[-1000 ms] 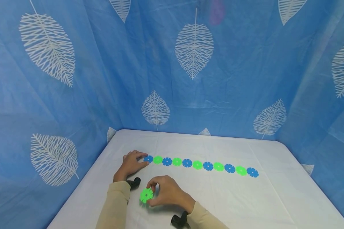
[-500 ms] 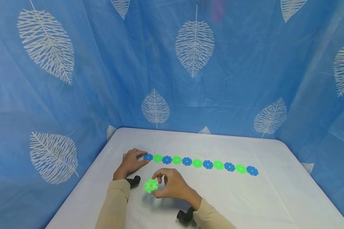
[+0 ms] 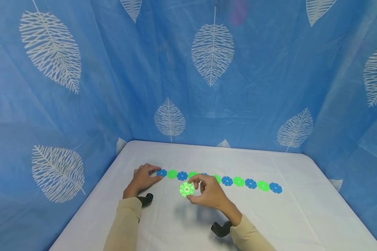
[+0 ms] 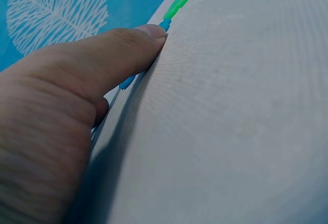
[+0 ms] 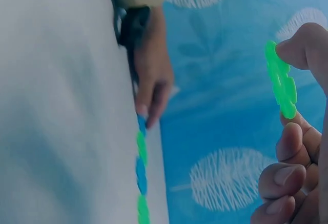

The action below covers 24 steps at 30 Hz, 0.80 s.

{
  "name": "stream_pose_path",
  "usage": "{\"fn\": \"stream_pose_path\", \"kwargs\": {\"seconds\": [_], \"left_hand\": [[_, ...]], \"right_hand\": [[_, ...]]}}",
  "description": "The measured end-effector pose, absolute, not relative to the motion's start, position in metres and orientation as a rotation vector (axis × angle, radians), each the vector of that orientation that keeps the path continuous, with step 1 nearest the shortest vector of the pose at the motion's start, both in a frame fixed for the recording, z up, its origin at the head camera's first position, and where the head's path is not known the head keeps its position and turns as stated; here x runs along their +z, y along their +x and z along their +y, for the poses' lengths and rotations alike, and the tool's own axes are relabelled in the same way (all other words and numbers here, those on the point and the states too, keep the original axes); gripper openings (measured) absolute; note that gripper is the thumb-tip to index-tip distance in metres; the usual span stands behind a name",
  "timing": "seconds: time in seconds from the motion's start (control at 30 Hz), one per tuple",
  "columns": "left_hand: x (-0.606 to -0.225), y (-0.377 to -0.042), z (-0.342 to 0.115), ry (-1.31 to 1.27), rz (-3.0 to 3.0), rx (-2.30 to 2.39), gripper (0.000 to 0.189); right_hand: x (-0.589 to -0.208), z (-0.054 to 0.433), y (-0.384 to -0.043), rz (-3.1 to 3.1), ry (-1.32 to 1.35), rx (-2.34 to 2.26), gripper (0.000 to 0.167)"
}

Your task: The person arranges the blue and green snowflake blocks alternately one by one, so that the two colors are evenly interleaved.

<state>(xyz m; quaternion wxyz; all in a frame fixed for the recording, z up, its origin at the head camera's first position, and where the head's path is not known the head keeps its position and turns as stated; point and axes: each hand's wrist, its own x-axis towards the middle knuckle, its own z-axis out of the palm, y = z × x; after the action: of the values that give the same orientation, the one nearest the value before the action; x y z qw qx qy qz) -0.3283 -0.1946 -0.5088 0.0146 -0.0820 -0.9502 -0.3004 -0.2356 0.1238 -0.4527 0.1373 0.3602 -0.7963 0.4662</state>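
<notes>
My right hand [image 3: 212, 193] pinches a green notched building disc [image 3: 186, 189] by its edge, raised over the table with a shadow below. In the right wrist view that green disc [image 5: 282, 80] is seen nearly edge-on between thumb and finger. At the left end of a row of flat discs, my left hand [image 3: 142, 178] holds a blue notched disc [image 3: 161, 173] between thumb and forefinger. The left wrist view has the left thumb [image 4: 123, 49] against this blue disc's edge, covering part of it. Blue and green discs alternate along the row; the right hand hides some near its middle.
The row runs rightward across the white table [image 3: 270, 223] to a blue disc [image 3: 275, 188] at its right end. A blue curtain [image 3: 138, 87] with white leaves encloses the back and sides. Black wrist devices [image 3: 221, 229] sit below both hands.
My right hand has carried the green disc to the right and toward the row, away from the near side of the table. The left hand stays at the row's left end.
</notes>
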Motion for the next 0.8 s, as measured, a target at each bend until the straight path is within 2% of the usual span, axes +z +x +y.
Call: {"fn": "stream_pose_path", "kwargs": {"seconds": [0.33, 0.57, 0.8], "left_hand": [[-0.509, -0.330, -0.195, -0.280, -2.955, -0.919, 0.047], [-0.506, -0.332, -0.195, -0.299, -2.910, -0.923, 0.046], [-0.508, -0.326, -0.192, -0.257, -2.940, -0.928, 0.044]], "right_hand": [[-0.405, 0.161, -0.228, -2.204, 0.877, 1.311, 0.036], [-0.417, 0.216, -0.262, -2.149, 0.748, 1.115, 0.043], [-0.420, 0.274, -0.260, -2.145, 0.604, 1.037, 0.042]]}}
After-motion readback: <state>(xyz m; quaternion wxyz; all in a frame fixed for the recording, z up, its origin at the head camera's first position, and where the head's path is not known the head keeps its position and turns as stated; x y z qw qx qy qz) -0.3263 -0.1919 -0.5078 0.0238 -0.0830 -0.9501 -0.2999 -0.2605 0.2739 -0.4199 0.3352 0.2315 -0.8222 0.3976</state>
